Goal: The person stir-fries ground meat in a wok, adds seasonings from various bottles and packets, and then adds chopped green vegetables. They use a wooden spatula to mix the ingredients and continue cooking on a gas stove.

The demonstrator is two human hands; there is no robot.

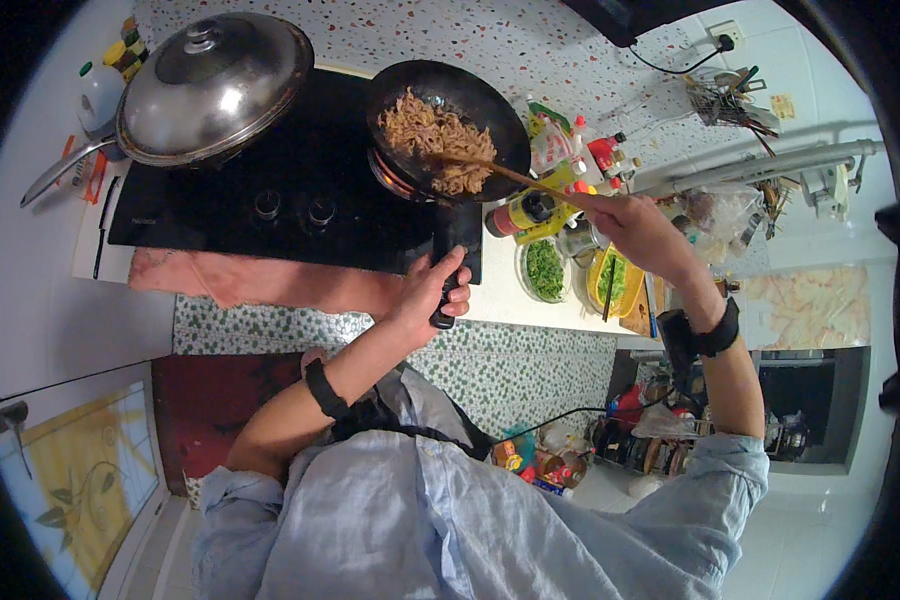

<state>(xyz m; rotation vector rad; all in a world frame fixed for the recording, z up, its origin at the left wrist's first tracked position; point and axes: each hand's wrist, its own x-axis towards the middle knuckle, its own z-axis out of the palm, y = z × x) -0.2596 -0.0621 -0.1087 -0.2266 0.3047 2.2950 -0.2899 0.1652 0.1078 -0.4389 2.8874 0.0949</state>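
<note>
My left hand [436, 295] is closed around the black handle of a dark wok [506, 127], which is tilted over a lit burner [391, 180] on the black glass cooktop [330, 251]. Browned strips of food, probably meat, [431, 135] lie in the wok. With my right hand [634, 229] I grip a long wooden utensil [529, 180]; its far end is among the strips, its tip partly hidden by them. Just below that hand, a glass bowl of chopped greens [545, 271] stands on the pale counter beside a yellow basket [630, 289] with greens and dark chopsticks.
A lidded steel pan [217, 90] covers the left burner, its handle jutting left. Bottles, including a dark sauce bottle [521, 212], crowd the counter right of the wok. A knife [650, 304] lies on a wooden board [637, 324]. A pink cloth [270, 279] lines the cooktop's front edge.
</note>
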